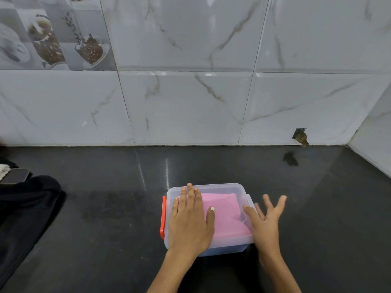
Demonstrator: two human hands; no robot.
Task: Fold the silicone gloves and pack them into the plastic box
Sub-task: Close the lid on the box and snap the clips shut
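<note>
On the black counter at six o'clock, the lidded plastic box holds folded pink silicone gloves. Left hand presses flat on the lid; right hand, fingers spread, grips nothing at its three o'clock edge.

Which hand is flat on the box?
The left hand lies flat on the box lid; the right hand hangs beside it, fingers spread.

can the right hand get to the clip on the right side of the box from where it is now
Probably yes. The right hand hangs open beside the plastic box, right at its right edge, with nothing between them. The clip itself is mostly hidden behind the fingers.
</note>
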